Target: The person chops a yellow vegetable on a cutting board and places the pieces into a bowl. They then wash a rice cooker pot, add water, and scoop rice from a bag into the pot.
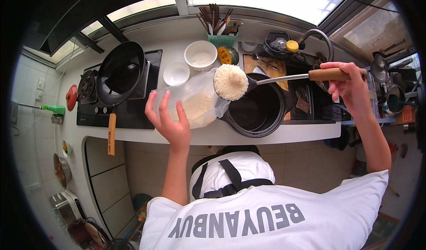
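My right hand (349,83) grips the wooden handle of a ladle (332,74) whose bowl is heaped with white rice (231,82). The ladle's bowl is above the left rim of a deep black pot (256,110), whose inside looks dark. My left hand (169,120) is at a clear plastic bag (213,112) with more rice in it, fingers spread along the bag's left side. Whether those fingers press on the bag is unclear. The bag lies against the pot's left side.
A black wok (120,73) stands on the gas hob (153,83) at left. Behind the bag are a white bowl (176,73), a larger bowl with pale contents (200,55) and a cut pumpkin (228,55). A cutting board (278,65) and curved faucet (327,39) are right of them.
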Demonstrator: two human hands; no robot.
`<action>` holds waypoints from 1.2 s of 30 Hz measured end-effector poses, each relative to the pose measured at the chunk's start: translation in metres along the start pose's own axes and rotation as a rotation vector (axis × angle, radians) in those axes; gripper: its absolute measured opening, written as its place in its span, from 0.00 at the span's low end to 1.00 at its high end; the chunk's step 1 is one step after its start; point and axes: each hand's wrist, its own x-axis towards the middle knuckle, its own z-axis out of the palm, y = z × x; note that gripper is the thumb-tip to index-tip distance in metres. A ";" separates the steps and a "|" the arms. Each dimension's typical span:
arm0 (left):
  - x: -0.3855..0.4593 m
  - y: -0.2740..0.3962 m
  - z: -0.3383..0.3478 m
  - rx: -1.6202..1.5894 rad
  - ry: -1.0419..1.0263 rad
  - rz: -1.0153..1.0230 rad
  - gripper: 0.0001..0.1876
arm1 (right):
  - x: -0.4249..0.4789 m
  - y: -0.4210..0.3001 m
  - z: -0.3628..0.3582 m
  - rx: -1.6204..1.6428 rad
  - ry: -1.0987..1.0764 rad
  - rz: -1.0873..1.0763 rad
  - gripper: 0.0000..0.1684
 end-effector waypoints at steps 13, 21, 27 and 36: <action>-0.001 0.002 0.002 0.011 0.012 -0.002 0.20 | -0.018 0.061 -0.042 0.053 0.135 0.077 0.28; -0.003 -0.001 0.002 -0.011 0.011 -0.006 0.20 | -0.049 0.183 0.014 -0.032 0.093 -0.005 0.16; -0.003 -0.003 -0.002 0.010 0.000 0.007 0.20 | -0.077 0.243 0.020 -0.908 -0.208 -0.696 0.20; -0.003 -0.002 -0.003 -0.004 -0.034 0.010 0.20 | -0.089 0.230 -0.004 -1.125 -0.352 -0.929 0.24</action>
